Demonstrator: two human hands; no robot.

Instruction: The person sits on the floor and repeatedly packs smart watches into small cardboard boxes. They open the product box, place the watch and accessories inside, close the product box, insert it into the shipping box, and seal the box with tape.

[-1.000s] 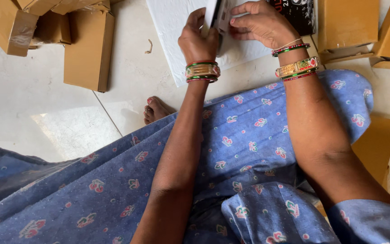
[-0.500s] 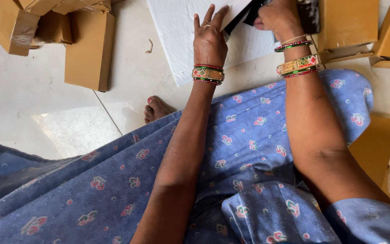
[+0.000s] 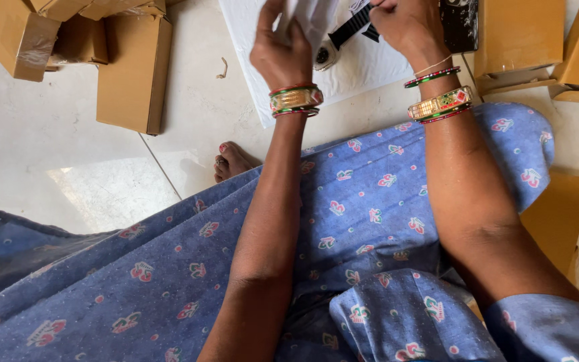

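Sitting on the floor, left hand [image 3: 283, 50] grips a white wrapper [image 3: 309, 17] at 12 o'clock, raised off the white sheet [image 3: 370, 64]; right hand [image 3: 403, 23] pinches a black-strapped watch [image 3: 340, 40], likely for wrapping. Cardboard boxes [image 3: 129, 74] at 10 o'clock.

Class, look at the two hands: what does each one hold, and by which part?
Left hand grips a white wrapper by its lower edge; right hand holds a watch by its black strap.
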